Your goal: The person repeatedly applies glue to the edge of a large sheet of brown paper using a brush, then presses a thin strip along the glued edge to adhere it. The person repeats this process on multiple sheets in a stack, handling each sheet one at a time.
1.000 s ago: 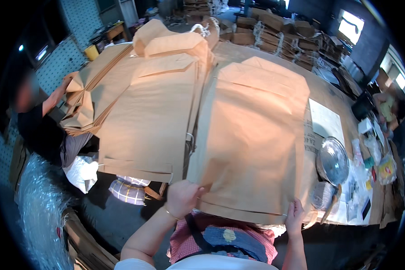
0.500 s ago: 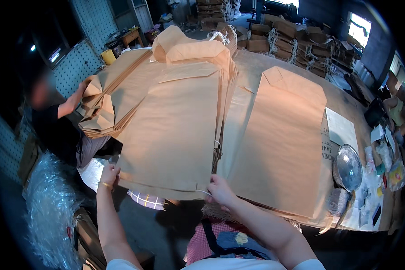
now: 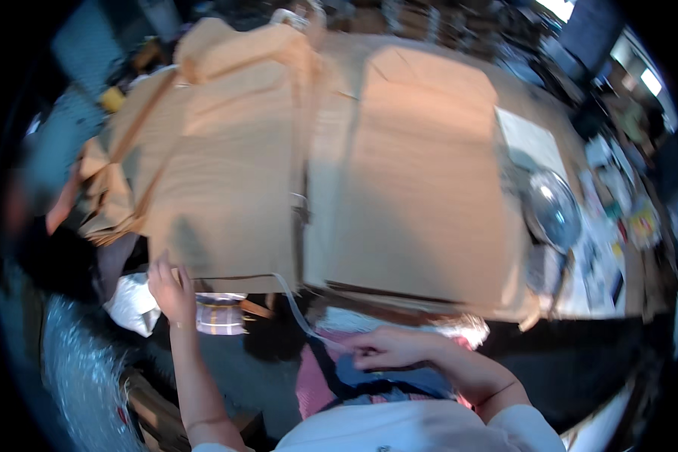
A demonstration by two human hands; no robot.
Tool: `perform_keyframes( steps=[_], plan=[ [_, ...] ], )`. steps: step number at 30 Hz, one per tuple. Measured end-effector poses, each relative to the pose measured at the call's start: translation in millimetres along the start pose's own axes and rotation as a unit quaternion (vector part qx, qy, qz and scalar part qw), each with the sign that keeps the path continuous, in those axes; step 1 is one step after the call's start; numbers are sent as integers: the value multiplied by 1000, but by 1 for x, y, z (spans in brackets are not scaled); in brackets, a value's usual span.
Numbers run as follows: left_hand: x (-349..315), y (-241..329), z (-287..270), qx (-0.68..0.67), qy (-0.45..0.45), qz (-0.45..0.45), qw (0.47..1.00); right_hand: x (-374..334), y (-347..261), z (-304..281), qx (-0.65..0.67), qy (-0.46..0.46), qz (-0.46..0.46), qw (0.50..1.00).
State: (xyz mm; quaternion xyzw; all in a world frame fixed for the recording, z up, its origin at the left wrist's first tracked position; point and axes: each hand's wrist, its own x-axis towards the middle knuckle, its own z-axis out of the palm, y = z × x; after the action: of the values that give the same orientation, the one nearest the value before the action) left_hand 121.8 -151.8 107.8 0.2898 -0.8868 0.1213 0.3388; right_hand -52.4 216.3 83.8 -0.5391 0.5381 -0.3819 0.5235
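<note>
A stack of brown paper bags point(image 3: 226, 181) lies on the table at the left of centre, its near edge at the table's front. My left hand point(image 3: 172, 292) rests at the near left corner of this stack, fingers stretched and a little apart. A pale string point(image 3: 295, 313) runs from the stack's near edge toward my body. Its end is pinched in my right hand point(image 3: 392, 348), held in front of my waist and apart from the stack. Motion blur softens the picture.
Another pile of brown paper bags point(image 3: 422, 188) lies to the right. Beyond it are a metal bowl point(image 3: 554, 209) and a white sheet point(image 3: 531, 139). At the far left a co-worker's arm point(image 3: 64, 200) is beside folded bags point(image 3: 105, 188). Clear plastic strands point(image 3: 87, 369) heap at the lower left.
My right hand has drawn back from the stack's near edge toward my waist, pulling the string out. My left hand's fingers have loosened at the corner. The whole view has shifted.
</note>
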Motion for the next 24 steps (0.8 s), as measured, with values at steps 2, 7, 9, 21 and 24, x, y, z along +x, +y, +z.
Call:
perform_keyframes(
  steps=[2,7,9,21,24],
  plan=[
    [-36,58,-3,-180,-85,78,977,-83,15,-9,-72,157,38,984],
    [-65,216,-23,-335,-118,265,896,-263,7,-47,-517,560,406,504],
    [-58,265,-25,-321,-147,343,871,-298,20,-51,-551,477,430,533],
    [-32,321,-4,-290,-296,355,838,-321,3,-109,-278,798,96,526],
    [-39,327,-6,-303,-225,363,852,-323,20,-175,-230,770,176,568]
  ],
)
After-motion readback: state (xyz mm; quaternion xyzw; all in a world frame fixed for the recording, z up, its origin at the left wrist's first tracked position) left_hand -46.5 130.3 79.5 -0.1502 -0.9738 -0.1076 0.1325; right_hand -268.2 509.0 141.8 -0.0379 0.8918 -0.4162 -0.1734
